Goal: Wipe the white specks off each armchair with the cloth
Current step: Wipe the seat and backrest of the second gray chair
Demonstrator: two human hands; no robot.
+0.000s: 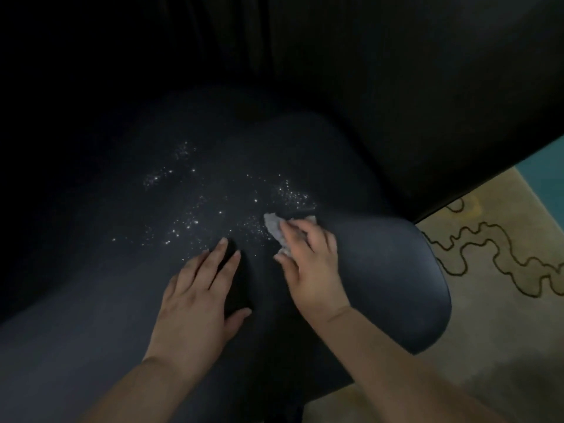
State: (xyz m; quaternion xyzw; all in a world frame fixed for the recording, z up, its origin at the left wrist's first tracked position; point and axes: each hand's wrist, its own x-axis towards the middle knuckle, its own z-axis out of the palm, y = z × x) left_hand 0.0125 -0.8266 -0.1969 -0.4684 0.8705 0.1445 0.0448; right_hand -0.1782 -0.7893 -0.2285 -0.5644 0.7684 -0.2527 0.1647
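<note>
On the seat: scattered white specks [195,215], fine, grainy
Armchair [381,270]: dark, smooth, rounded
Cloth [274,230]: grey, crumpled, beside specks
Right hand [308,264]: clutching cloth
Left hand [195,300]: flat, fingers spread, empty
Rug [494,300]: beige, squiggly dark lines

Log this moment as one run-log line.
right hand: presses grey cloth on armchair seat | left hand: flat on seat, empty | white specks: many left | stage: wiping underway
</note>
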